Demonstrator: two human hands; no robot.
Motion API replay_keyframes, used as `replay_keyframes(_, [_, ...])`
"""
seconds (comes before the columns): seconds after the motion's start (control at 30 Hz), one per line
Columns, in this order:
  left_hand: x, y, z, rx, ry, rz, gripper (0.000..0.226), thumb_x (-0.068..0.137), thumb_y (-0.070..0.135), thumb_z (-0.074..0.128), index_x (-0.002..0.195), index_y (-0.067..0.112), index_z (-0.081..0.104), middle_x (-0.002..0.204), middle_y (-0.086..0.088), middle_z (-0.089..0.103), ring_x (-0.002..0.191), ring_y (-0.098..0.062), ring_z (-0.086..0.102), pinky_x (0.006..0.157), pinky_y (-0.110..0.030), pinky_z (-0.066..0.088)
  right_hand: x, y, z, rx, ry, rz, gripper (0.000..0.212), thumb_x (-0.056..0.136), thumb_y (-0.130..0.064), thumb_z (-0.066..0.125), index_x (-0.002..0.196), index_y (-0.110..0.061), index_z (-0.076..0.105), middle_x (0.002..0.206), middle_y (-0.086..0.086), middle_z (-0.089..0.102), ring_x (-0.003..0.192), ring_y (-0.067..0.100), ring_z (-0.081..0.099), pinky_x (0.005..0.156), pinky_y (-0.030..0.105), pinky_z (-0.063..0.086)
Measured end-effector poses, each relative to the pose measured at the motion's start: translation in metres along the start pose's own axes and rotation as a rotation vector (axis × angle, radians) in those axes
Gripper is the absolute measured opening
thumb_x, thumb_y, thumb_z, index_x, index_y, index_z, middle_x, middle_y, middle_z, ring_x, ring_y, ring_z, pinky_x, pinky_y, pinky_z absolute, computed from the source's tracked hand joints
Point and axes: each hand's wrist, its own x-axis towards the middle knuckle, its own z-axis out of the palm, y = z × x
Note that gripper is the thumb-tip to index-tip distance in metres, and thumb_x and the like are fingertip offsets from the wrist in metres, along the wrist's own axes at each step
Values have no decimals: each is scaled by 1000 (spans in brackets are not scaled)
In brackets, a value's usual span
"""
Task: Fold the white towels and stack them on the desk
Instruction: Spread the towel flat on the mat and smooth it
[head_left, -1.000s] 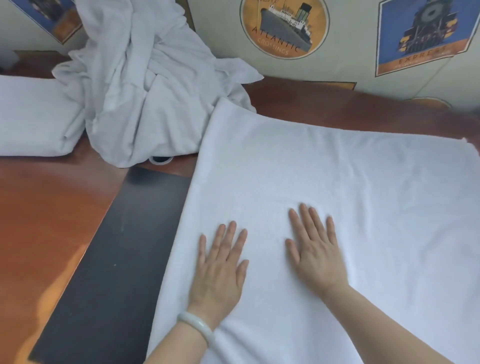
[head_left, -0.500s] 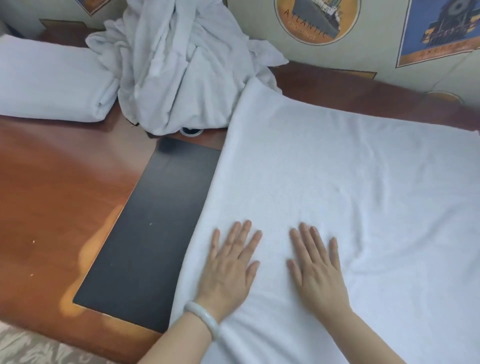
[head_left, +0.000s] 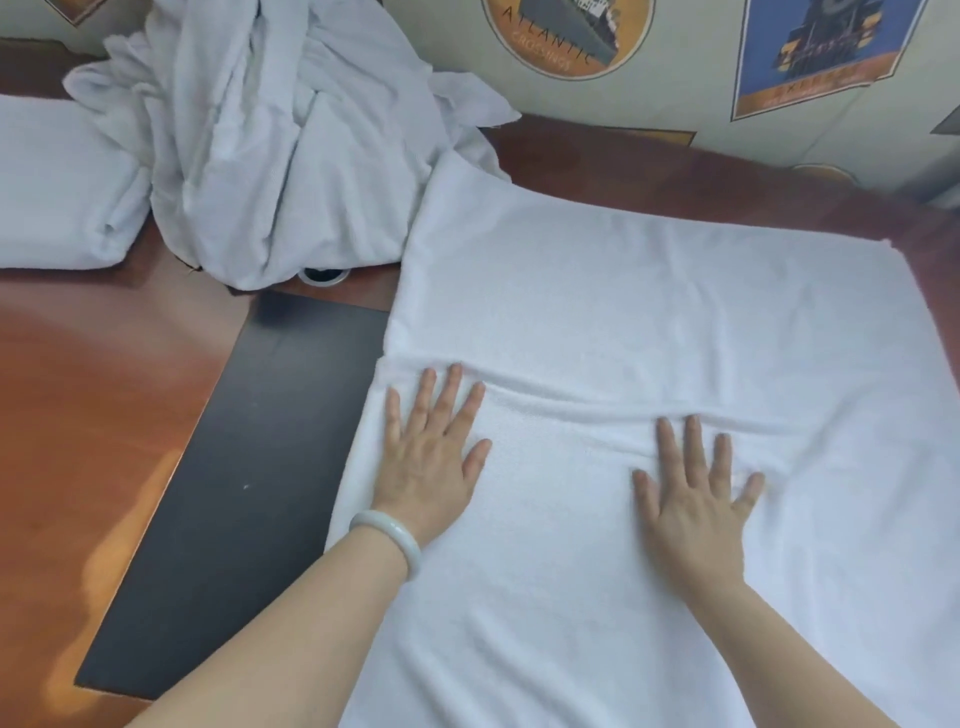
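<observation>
Left hand (head_left: 430, 457) flat, fingers spread, palm down near the left edge of the spread white towel (head_left: 649, 312). Right hand (head_left: 693, 499) likewise open and pressed flat, further right, well apart from the left. Low ridge (head_left: 571, 400) of cloth bunched just beyond both sets of fingertips. Towel laid across the wooden bench (head_left: 93, 395), partly over a black mat (head_left: 249, 467). Pale bangle (head_left: 388, 535) on the left wrist. Crumpled white towels (head_left: 270, 145) heaped behind, a folded towel (head_left: 57, 192) at far left.
</observation>
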Motion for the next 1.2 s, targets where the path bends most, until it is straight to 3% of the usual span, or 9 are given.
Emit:
replay_keyframes(0.37, [70,0,-20,-17,-52,-38,66,98,53,9,158,27,2,165,1,-13,151,-23,-15,120,-55,-7,67,-11,-18,91,6,18,66,96,-61,10,155,-37,-6,164,-8,-14,150,25,-14,114,65,-8])
replay_keyframes(0.5, [-24,38,-17,-62,40,144,63,101,52,23,157,24,17,166,-5,4,152,-26,0,118,-61,11,-4,-33,-10,116,184,-141,65,100,-53,14,157,-25,8,165,-1,2,152,26,-5,118,60,-6])
replay_keyframes(0.57, [-71,34,-9,-48,-1,191,62,100,49,29,157,25,20,165,-3,8,152,-24,5,115,-62,19,-47,-35,9,77,152,-242,63,100,-51,18,157,-25,14,165,-2,9,152,22,1,118,61,0])
replay_keyframes(0.73, [-96,-45,-5,21,57,-192,61,103,45,16,157,17,19,165,-7,10,151,-28,11,119,-58,15,-52,-23,20,28,108,-208,62,100,-51,17,158,-29,10,164,-5,4,152,15,-2,120,57,1])
replay_keyframes(0.8, [-97,-35,-14,-12,87,-295,63,103,44,13,156,10,20,164,-14,10,151,-34,11,119,-58,16,-53,-27,20,24,99,-211,62,100,-51,15,158,-29,8,165,-5,2,152,15,-3,120,57,0])
replay_keyframes(0.83, [-99,-16,-17,-34,91,-255,63,103,43,16,156,9,20,164,-16,10,151,-34,9,119,-57,15,-54,-28,22,18,95,-207,62,100,-51,14,158,-29,8,165,-5,3,152,15,-3,120,57,0])
replay_keyframes(0.97, [-127,71,-3,-83,22,208,63,99,45,33,155,17,27,165,-7,12,152,-26,10,115,-57,20,-59,-40,19,63,137,-137,64,99,-48,18,157,-21,17,164,3,13,152,23,6,118,60,1])
replay_keyframes(1.1, [-134,71,7,-51,-2,214,60,96,37,36,152,15,34,164,-6,16,151,-26,16,111,-59,24,-105,-95,30,102,217,-313,57,102,-36,23,152,-10,29,161,10,24,150,26,16,120,55,9])
replay_keyframes(1.2, [-138,44,1,-23,-6,183,56,99,35,29,153,21,33,164,-5,16,151,-24,15,113,-62,25,-115,-99,41,159,188,-302,56,104,-36,19,154,-13,28,162,7,21,151,22,13,119,51,14])
